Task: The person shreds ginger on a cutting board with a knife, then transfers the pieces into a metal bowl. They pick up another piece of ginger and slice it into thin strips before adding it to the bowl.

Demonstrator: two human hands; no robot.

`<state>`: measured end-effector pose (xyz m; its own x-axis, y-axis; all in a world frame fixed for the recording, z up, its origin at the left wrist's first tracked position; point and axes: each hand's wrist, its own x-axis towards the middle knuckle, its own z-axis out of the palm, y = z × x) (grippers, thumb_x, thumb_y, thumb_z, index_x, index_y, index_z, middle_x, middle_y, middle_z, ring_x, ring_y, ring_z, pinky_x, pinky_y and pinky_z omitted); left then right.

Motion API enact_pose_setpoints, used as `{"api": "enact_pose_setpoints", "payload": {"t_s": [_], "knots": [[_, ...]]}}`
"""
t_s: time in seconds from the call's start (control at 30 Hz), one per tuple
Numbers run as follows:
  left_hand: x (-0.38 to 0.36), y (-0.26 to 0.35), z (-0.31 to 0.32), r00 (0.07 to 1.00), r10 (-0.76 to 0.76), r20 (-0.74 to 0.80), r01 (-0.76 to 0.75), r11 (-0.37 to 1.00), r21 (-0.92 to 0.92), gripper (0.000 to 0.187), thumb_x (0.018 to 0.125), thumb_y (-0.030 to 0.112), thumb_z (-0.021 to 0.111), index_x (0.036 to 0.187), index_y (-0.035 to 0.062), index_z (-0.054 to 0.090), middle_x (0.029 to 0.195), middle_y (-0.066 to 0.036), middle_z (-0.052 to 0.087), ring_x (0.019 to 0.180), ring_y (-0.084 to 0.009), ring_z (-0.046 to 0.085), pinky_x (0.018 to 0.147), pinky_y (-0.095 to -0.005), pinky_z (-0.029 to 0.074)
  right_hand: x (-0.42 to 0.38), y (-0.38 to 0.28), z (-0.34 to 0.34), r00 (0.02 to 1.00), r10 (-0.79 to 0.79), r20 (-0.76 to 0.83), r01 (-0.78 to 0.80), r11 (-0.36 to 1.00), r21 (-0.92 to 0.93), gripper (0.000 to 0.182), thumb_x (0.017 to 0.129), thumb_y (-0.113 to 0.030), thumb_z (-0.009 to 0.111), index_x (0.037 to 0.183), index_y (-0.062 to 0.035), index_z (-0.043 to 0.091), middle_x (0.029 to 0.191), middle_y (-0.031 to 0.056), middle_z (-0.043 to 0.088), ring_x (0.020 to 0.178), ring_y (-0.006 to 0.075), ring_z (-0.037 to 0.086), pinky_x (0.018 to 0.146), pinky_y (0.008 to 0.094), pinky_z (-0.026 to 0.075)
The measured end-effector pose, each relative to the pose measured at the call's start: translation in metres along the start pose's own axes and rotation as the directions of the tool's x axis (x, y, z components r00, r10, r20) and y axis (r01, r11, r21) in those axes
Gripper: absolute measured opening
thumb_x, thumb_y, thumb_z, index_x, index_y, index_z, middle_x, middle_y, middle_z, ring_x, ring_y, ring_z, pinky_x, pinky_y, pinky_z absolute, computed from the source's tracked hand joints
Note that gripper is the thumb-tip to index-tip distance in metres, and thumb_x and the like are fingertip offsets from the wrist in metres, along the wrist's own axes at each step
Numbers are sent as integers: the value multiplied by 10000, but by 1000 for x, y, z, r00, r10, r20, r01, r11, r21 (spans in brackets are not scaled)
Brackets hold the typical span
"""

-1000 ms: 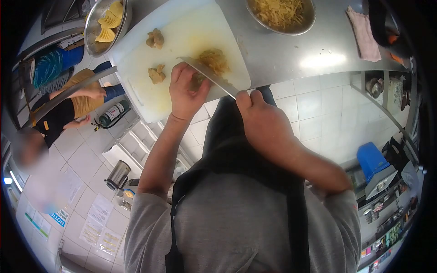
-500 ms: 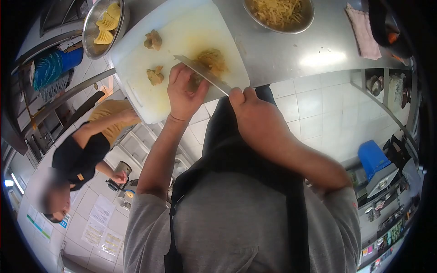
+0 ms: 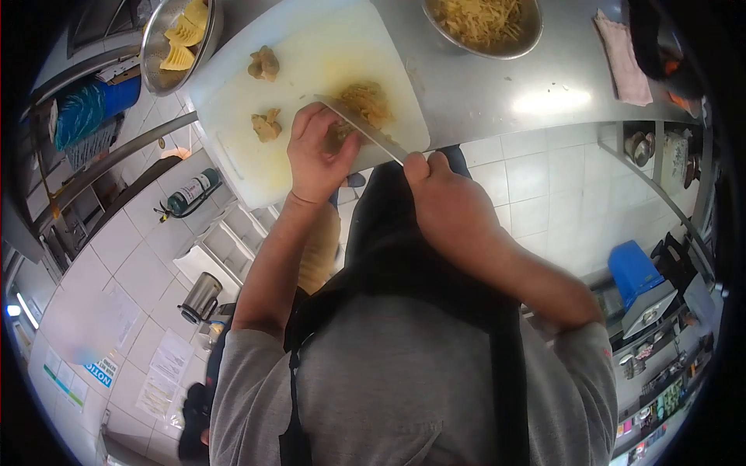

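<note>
Room notes: steel worktop (image 3: 559, 78) along the far side, with a patch of glare (image 3: 550, 101) on its right part. Floor (image 3: 536, 186) to the right, below the worktop's near edge: pale square tiles, grey joints. Wall (image 3: 128, 260) at left: white tiles, carrying a green fire extinguisher (image 3: 192, 194), printed sheets (image 3: 171, 359) (text too small to read) and a blue-lettered notice (image 3: 99, 373). White rack (image 3: 221, 247) beside it. Near right: crowded shelving (image 3: 660, 400), with a blue container (image 3: 633, 272) above. Bright lamp (image 3: 14, 312) at far-left margin.
</note>
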<state>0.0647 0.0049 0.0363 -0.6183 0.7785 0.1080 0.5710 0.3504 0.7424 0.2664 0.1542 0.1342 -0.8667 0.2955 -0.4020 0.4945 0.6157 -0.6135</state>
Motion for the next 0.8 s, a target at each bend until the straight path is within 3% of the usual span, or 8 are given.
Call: {"api": "enact_pose_setpoints", "payload": {"t_s": [0.07, 0.27, 0.47, 0.53, 0.8], "knots": [[2, 0, 0, 1000, 2, -2, -2, 1000, -4, 393, 808, 75, 893, 1173, 70, 746, 1256, -139, 723, 1132, -339, 734, 954, -412, 613, 5, 2, 5, 999, 34, 33, -33, 999, -27, 230, 978, 34, 585, 1190, 27, 497, 1028, 273, 665, 813, 454, 751, 680, 501, 642], [-7, 0, 4, 999, 16, -47, -17, 1000, -21, 417, 805, 62, 897, 1186, 71, 726, 1263, -155, 697, 1087, -337, 727, 922, -410, 612, 24, 4, 15, 989, -87, -116, 87, 996, -2, 207, 985, 31, 585, 1170, 20, 493, 1015, 270, 661, 770, 432, 749, 659, 483, 637], [-4, -1, 0, 999, 44, -20, -43, 998, 43, 438, 812, 50, 896, 1219, 62, 734, 1261, -162, 678, 1062, -322, 717, 903, -415, 612, 1, -4, 1, 996, -62, -58, 61, 998, -14, 204, 1000, 14, 576, 1189, 22, 497, 1045, 273, 656, 771, 432, 746, 657, 493, 632], [-5, 0, 1, 999, 40, -5, -40, 999, 32, 449, 813, 50, 895, 1235, 62, 740, 1258, -159, 683, 1069, -322, 715, 905, -415, 612, -9, -5, -2, 987, -102, -121, 91, 991, -95, 198, 1015, -69, 636, 1162, 7, 528, 1001, 208, 676, 668, 295, 764, 558, 388, 624], [-6, -7, 2, 1000, 24, -4, -24, 999, 26, 488, 808, 54, 896, 1275, 65, 756, 1269, -153, 703, 1136, -350, 722, 962, -415, 609, -16, -6, -3, 994, -63, -84, 52, 991, -121, 191, 1018, -61, 630, 1163, 8, 526, 1003, 212, 675, 668, 290, 764, 553, 394, 621]]}}
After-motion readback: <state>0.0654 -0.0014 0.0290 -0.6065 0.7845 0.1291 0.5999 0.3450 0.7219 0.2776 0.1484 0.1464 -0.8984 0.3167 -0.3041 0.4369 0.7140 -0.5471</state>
